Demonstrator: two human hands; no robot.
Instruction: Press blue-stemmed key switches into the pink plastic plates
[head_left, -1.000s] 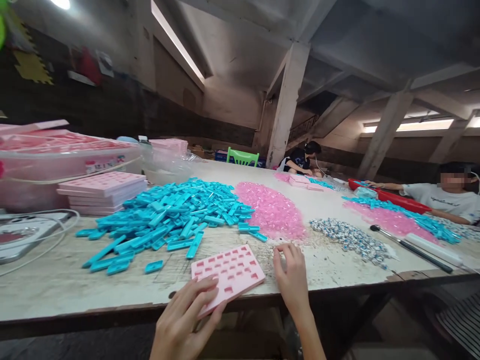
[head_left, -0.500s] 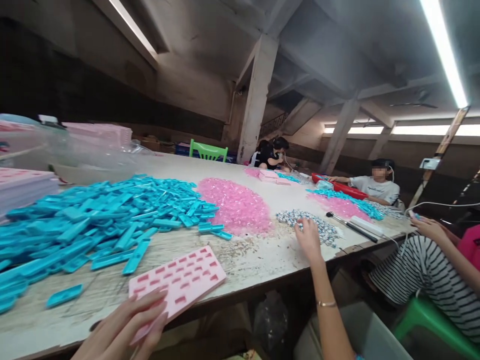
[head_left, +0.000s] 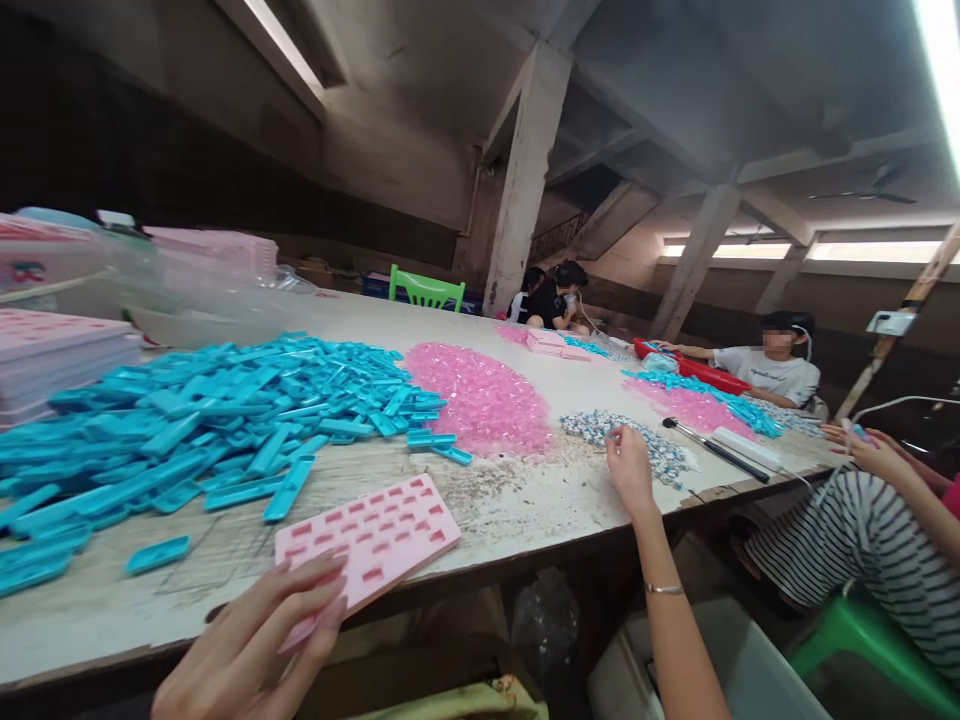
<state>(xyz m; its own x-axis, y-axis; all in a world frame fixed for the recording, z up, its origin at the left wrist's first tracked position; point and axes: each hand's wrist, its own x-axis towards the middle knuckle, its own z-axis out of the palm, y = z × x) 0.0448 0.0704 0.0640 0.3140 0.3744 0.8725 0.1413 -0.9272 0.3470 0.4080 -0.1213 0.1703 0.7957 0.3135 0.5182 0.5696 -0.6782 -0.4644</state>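
Note:
My left hand [head_left: 262,625] grips the near left corner of a pink slotted block [head_left: 397,535], its fingers lying over the top face. The block rests at the table's front edge, with rows of darker pink recesses in it. My right hand [head_left: 630,462] is over the near left part of a pile of small blue-and-white pieces [head_left: 667,455], its fingertips drawn together. Whatever is between those fingertips is too small to make out. A heap of clear pink pieces [head_left: 480,400] lies left of that pile, and a large heap of blue plastic trays [head_left: 225,410] spreads farther left.
Pink blocks are stacked [head_left: 56,365] at the left, beside a clear plastic bag [head_left: 202,310]. A black rod [head_left: 716,450] and a white bar [head_left: 746,448] lie right of the small pieces. Co-workers sit around the table; a grey bin [head_left: 750,650] stands below its edge.
The fingers of my right hand have closed together at the pile of small pieces. My left hand still holds the pink block. The whole view has shifted slightly.

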